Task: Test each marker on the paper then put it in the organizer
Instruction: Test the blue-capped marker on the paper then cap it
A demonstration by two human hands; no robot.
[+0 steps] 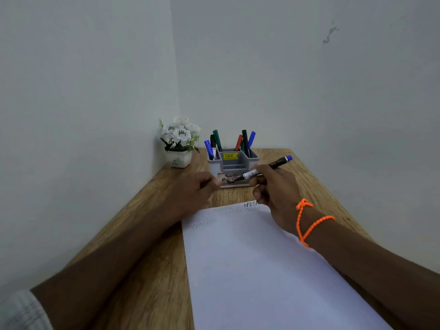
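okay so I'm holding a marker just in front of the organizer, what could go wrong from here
1. The right hand grips the marker close to the organizer; a careless swing could knock its upright pens.
2. The left hand is blurred near the marker's tip, so ink may smear onto its fingers.
3. The paper lies loose and could slide.

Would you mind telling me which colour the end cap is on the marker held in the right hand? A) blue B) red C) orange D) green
A: the marker gripped by the right hand ends in a blue cap pointing up and to the right, in front of the grey organizer; the orange thing is only a wrist cord.
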